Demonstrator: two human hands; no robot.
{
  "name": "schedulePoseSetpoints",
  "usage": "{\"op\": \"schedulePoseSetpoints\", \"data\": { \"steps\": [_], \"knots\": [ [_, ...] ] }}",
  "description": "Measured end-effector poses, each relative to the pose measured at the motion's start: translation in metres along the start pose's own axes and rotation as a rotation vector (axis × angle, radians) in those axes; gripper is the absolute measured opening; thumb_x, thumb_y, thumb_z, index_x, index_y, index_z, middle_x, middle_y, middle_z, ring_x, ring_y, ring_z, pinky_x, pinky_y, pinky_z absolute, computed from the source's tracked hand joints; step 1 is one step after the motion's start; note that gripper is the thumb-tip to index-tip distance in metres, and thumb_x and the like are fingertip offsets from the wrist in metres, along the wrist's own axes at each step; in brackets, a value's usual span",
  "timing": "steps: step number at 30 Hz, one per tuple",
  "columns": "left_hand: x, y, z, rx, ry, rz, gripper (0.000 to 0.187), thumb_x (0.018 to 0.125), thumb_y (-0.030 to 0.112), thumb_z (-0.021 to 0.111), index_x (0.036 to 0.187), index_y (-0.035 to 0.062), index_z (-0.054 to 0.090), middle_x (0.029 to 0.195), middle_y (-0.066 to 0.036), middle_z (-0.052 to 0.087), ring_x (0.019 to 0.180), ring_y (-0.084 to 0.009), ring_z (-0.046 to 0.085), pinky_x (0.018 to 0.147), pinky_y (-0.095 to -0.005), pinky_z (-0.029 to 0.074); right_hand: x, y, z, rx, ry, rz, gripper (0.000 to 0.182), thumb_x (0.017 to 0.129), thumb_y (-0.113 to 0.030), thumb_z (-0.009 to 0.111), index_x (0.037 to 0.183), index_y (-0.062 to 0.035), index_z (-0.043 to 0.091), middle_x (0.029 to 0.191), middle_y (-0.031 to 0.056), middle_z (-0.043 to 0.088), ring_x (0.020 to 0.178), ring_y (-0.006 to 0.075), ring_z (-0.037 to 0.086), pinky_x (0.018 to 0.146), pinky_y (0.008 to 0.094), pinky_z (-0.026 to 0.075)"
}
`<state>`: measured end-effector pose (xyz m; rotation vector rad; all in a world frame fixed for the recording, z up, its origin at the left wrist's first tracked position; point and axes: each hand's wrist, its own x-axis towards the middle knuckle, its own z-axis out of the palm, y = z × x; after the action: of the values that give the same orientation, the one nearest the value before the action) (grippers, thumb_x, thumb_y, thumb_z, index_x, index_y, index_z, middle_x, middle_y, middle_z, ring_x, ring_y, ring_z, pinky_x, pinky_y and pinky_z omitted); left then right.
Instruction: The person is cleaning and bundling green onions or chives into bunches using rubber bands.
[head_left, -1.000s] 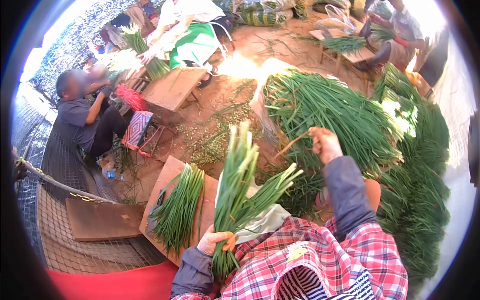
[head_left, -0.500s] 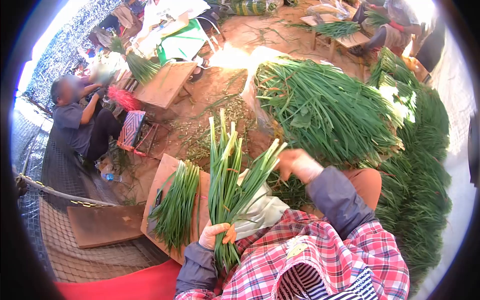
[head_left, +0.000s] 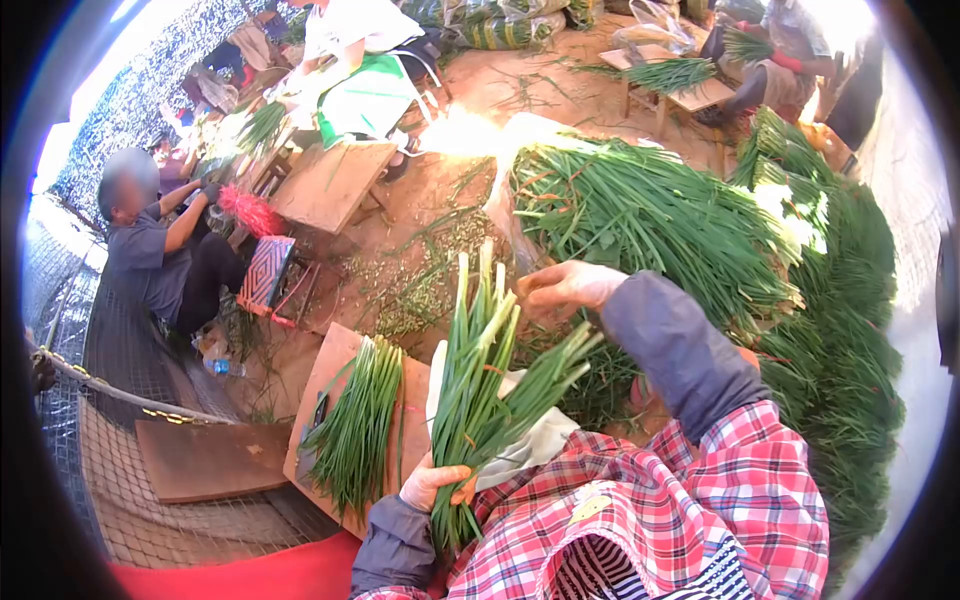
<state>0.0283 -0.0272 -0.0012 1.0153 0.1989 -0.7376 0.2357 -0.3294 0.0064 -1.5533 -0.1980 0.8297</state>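
Wrapped round the lower, leafy part of a bundle of green stalks (head_left: 470,390) is my left hand (head_left: 438,484), and the pale cut ends point up and away. Some stalks of this bundle fan out to the right. My right hand (head_left: 572,287) is above the bundle, just right of its pale tips, with fingers bent together; whether anything is between them is too small to tell. Another bunch of green stalks (head_left: 362,425) lies on the slanted board (head_left: 338,352) left of my left hand, beside a dark tool (head_left: 320,410).
A large heap of green stalks (head_left: 640,210) lies to the right, with more piles (head_left: 850,330) along the wall. A seated person (head_left: 150,240) is at the left by a woven stool (head_left: 266,275). Other people work at low tables (head_left: 335,185) farther back.
My right hand has moved left and away from me, nearer the pale tips. The held bundle has shifted slightly right and lower, its right stalks leaning out more.
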Motion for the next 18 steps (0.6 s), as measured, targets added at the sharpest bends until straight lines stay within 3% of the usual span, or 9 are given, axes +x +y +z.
{"op": "schedulePoseSetpoints", "data": {
  "steps": [4, 7, 12, 17, 18],
  "knots": [
    [-0.004, -0.005, -0.006, 0.024, -0.025, -0.05, 0.044, 0.076, 0.015, 0.063, 0.113, -0.0017, 0.045, 0.059, -0.009, 0.049, 0.044, -0.0155, 0.046, 0.049, -0.0298, 0.04, 0.016, 0.02, 0.021, 0.251, -0.084, -0.108, 0.031, 0.085, -0.027, 0.062, 0.099, 0.0006, 0.061, 0.082, 0.008, 0.065, 0.069, 0.0172, 0.064, 0.061, 0.0309, 0.053],
    [-0.006, -0.004, -0.007, -0.07, -0.093, -0.035, 0.045, 0.077, 0.016, 0.064, 0.113, -0.0028, 0.044, 0.059, -0.009, 0.049, 0.044, -0.0155, 0.046, 0.05, -0.0315, 0.041, 0.015, 0.027, 0.026, 0.302, -0.091, -0.104, 0.028, 0.086, -0.026, 0.062, 0.095, 0.0008, 0.061, 0.077, 0.0072, 0.064, 0.065, 0.0164, 0.063, 0.059, 0.0297, 0.053],
    [-0.005, -0.009, -0.014, -0.165, -0.114, -0.003, 0.043, 0.079, 0.017, 0.063, 0.113, -0.0018, 0.044, 0.058, -0.008, 0.048, 0.043, -0.0146, 0.045, 0.05, -0.0327, 0.042, 0.005, 0.019, 0.027, -0.035, 0.067, -0.024, 0.023, 0.089, -0.021, 0.057, 0.095, 0.0013, 0.061, 0.075, 0.0065, 0.063, 0.065, 0.0133, 0.06, 0.06, 0.0253, 0.05],
    [-0.005, -0.015, -0.021, -0.197, -0.081, -0.005, 0.039, 0.08, 0.013, 0.061, 0.113, -0.0006, 0.044, 0.059, -0.008, 0.048, 0.042, -0.014, 0.045, 0.048, -0.0337, 0.043, -0.002, 0.02, 0.018, -0.334, 0.196, -0.134, 0.017, 0.087, -0.017, 0.057, 0.091, -0.0018, 0.064, 0.074, 0.0049, 0.062, 0.068, 0.0129, 0.058, 0.061, 0.0278, 0.048],
    [-0.008, -0.014, -0.022, -0.191, -0.091, -0.011, 0.04, 0.08, 0.013, 0.06, 0.114, -0.0005, 0.044, 0.061, -0.008, 0.049, 0.043, -0.0141, 0.045, 0.048, -0.0337, 0.043, 0.004, 0.033, 0.004, -0.419, 0.372, -0.261, 0.018, 0.085, -0.019, 0.058, 0.088, -0.0025, 0.064, 0.074, 0.0098, 0.063, 0.067, 0.0193, 0.06, 0.062, 0.0326, 0.048]
  ]
}}
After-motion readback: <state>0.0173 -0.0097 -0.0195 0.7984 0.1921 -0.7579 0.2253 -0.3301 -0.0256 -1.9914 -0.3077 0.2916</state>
